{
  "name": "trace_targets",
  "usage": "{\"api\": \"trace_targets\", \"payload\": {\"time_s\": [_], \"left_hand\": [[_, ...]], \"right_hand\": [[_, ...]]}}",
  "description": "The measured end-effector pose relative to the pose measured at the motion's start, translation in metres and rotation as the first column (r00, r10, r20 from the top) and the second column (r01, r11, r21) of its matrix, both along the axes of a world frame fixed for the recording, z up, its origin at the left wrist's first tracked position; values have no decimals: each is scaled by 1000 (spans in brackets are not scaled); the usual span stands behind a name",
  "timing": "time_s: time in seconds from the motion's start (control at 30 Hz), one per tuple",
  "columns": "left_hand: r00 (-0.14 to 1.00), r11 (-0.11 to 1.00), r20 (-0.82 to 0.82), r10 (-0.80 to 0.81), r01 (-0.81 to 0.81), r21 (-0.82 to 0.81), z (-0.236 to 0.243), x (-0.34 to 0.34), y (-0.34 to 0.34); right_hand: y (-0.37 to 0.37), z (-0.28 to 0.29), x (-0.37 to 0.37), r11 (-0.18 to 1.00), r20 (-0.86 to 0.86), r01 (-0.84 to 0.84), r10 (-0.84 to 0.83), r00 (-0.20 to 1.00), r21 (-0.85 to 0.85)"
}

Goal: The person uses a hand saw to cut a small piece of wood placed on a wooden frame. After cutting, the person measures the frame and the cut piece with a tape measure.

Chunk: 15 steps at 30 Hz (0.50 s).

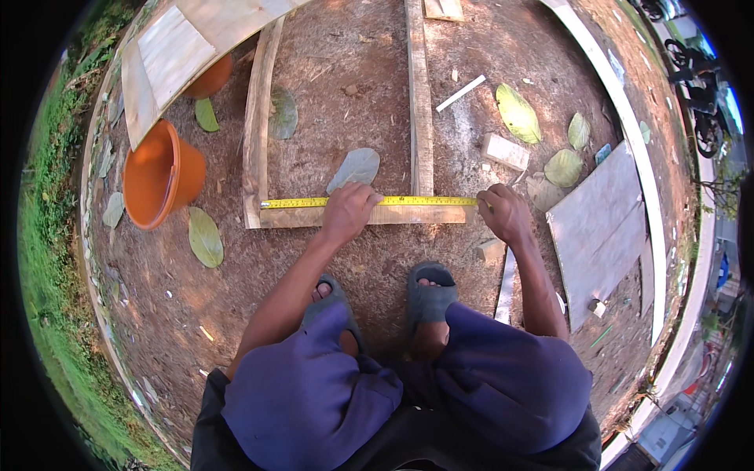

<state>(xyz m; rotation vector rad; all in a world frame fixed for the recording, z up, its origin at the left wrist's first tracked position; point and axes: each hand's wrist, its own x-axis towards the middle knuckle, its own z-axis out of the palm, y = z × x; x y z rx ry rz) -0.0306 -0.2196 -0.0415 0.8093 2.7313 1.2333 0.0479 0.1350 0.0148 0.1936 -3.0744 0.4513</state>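
A yellow tape measure (424, 201) is stretched along a wooden crosspiece (369, 214) at the near end of a timber frame on the ground. My left hand (351, 208) is closed over the tape near its middle, pressing it to the wood. At the tape's right end, just past the crosspiece, my right hand (504, 212) grips it with bent fingers; the case is hidden. The tape's left end lies by the corner with the left rail (258, 125). A second rail (419, 102) meets the crosspiece between my hands.
An orange bucket (162, 174) lies tipped at left, beside a plywood sheet (169, 55). To the right are a pale brick-like block (505, 151), a grey board (601, 235) and a long white strip (628, 118). Large leaves (518, 114) litter the dirt. My sandalled feet (432, 294) stand close to the crosspiece.
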Motion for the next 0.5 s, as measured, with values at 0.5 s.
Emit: {"api": "trace_targets", "payload": {"time_s": [0.5], "left_hand": [[954, 989, -283, -102, 68, -129, 48, -23, 17]], "right_hand": [[-29, 27, -1, 996, -37, 61, -63, 997, -62]]}}
